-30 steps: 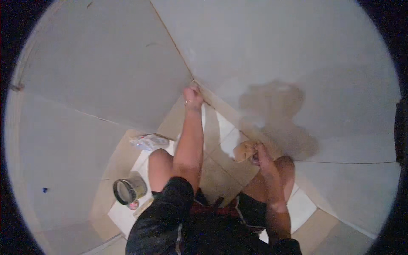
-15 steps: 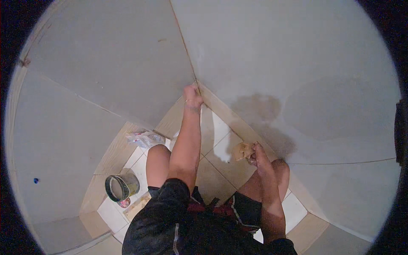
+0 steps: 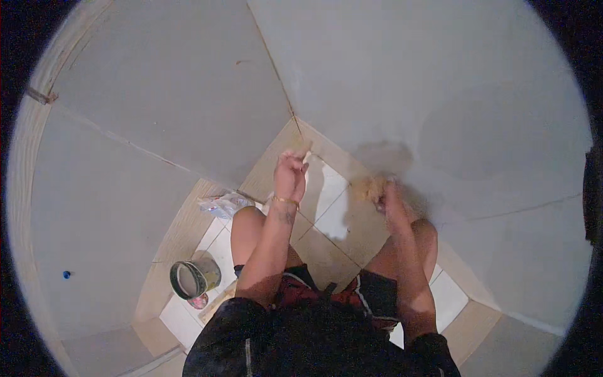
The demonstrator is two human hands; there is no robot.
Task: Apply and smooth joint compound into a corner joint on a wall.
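My left hand [image 3: 291,168] is raised just in front of the corner of the walls, its fingers curled together. A thin, blurred pale shape shows at its fingertips; whether that is a finger or a small held thing I cannot make out. On the right, close to the right wall's base, my right hand [image 3: 391,196] is closed on a tan lumpy piece [image 3: 372,188]. Motion smears both, and the piece's kind does not show. Wood-toned skirting tiles [image 3: 336,160] run along the foot of the grey walls and meet in the corner.
On the left, a dark-rimmed bucket [image 3: 195,278] stands on the white floor tiles [image 3: 331,221], a small reddish thing [image 3: 199,301] beside it. A crumpled plastic bag [image 3: 225,206] lies by the left wall, near my knee. Damp-looking dark patches mark the right wall [image 3: 480,147].
My left hand has drawn back from the corner toward me, its wrist turned. My right hand has moved farther forward and slightly right with the tan piece. The view has shifted a little.
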